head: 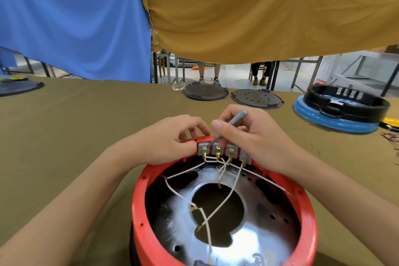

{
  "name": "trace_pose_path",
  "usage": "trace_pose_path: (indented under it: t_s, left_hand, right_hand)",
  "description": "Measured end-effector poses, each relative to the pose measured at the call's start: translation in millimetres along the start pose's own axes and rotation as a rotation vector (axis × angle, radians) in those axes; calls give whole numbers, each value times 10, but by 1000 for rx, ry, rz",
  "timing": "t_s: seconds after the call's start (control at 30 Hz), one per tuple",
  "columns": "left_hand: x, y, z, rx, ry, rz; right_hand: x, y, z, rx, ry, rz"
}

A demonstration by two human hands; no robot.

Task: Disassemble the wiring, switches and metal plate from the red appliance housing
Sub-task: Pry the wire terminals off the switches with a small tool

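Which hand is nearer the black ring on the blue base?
Right. The right hand holds a grey tool at the switches, on the side of the black ring; the left hand is farther away, across the switches.

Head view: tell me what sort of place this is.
Probably a workshop or data-collection room set up for appliance teardown. A cloth-covered table holds the opened red housing and other pulled-apart appliance parts, cloth sheets hang as dividers, and metal-framed benches stand beyond.

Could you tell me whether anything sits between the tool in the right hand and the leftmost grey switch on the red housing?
Nothing visible does: the grey tool in the right hand already reaches the leftmost switch, which the left hand steadies at the red housing rim.
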State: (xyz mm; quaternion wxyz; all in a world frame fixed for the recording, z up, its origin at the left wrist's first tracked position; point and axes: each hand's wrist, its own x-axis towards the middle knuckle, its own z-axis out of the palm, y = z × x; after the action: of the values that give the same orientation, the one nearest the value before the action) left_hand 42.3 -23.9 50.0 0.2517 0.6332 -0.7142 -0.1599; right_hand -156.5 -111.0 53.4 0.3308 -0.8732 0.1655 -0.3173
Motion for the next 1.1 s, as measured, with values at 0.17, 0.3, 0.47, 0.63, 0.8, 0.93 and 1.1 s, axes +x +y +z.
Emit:
trace_pose_path:
  t_s: [0.17, 0.3, 0.47, 0.63, 0.8, 0.93, 1.1]
  left_hand:
    - [-1, -2, 34, -74, -37, 14]
    - [1, 15, 59, -79, -37, 17]
    - [-10, 18, 69, -116, -58, 14]
    - [-9, 16, 59, -152, -54, 2]
    - [2, 0, 63, -154, -51, 4]
    - [9, -4, 55, -147, -50, 7]
    - [-3, -10, 64, -161, -44, 18]
  right_hand:
    - [12, 32, -17, -54, -28, 5]
    - [21, 59, -38, -63, -49, 18]
    - [20, 73, -47, -69, -2, 23]
    - [10, 67, -38, -91, 5, 42]
    - [0, 49, -34, -125, -18, 26]
    - [4, 37, -40, -111, -18, 14]
    - [-9, 37, -35, -129, -29, -3]
